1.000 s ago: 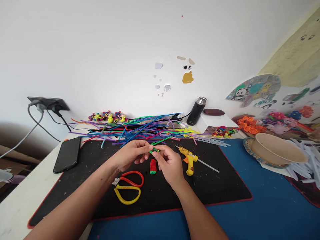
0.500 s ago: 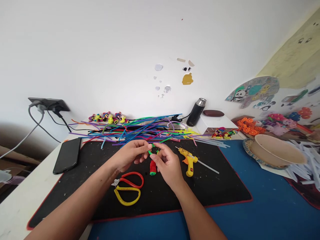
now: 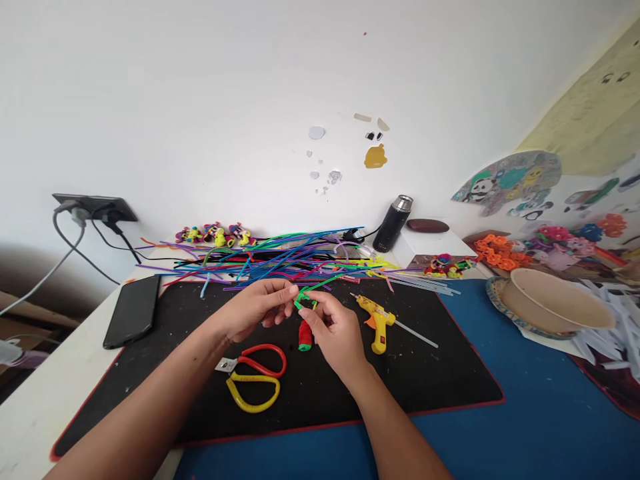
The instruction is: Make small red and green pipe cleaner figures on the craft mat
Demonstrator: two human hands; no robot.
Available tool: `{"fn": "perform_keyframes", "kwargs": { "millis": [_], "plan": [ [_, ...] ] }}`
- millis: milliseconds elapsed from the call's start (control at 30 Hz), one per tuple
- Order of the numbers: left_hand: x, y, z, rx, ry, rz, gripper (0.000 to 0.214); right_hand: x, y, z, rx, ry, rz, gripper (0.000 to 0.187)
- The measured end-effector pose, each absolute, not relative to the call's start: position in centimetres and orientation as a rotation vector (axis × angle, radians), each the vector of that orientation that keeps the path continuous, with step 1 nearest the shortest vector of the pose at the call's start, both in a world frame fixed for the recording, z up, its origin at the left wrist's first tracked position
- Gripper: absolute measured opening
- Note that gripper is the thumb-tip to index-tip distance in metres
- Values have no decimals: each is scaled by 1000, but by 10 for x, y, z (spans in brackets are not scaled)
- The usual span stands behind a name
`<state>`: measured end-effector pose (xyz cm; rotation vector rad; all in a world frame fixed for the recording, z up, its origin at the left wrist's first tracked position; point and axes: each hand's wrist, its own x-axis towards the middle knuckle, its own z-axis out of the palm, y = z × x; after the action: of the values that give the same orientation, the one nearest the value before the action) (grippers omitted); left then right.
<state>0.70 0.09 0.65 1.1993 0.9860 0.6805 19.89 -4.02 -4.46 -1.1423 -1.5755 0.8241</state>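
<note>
Between my two hands, above the black mat (image 3: pixel 400 387), is a bent green pipe cleaner (image 3: pixel 301 297). My left hand (image 3: pixel 263 307) pinches it between thumb and forefinger. My right hand (image 3: pixel 333 323) grips it from the other side, fingers curled; a bit of yellow shows by its fingertips. Just below the fingers, a red coiled piece with a green end (image 3: pixel 305 337) lies on the mat, its upper part close to my right thumb. Scissors (image 3: pixel 257 380) with one red and one yellow handle rest under my left wrist. A yellow glue gun (image 3: pixel 380 325) with a clear stick lies right of my right hand.
Many coloured pipe cleaners (image 3: pixel 280 257) are heaped along the wall. A phone (image 3: pixel 133 312) lies at left, below a socket with cables. A black flask (image 3: pixel 393 225) leans near a white box (image 3: pixel 430 245). At right stands a beige bowl (image 3: pixel 555 300). Small figures (image 3: pixel 220 235) sit at the back.
The fingertips have parted slightly, and more of the green pipe cleaner shows between them as a bent loop. Both hands stay over the same spot.
</note>
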Motion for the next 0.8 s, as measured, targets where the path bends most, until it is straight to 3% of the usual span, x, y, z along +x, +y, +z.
{"fn": "perform_keyframes", "kwargs": {
  "millis": [800],
  "plan": [
    [5, 5, 0, 1190, 998, 659, 48, 197, -38, -52, -1151, -1590, 775, 31]
  ]
}}
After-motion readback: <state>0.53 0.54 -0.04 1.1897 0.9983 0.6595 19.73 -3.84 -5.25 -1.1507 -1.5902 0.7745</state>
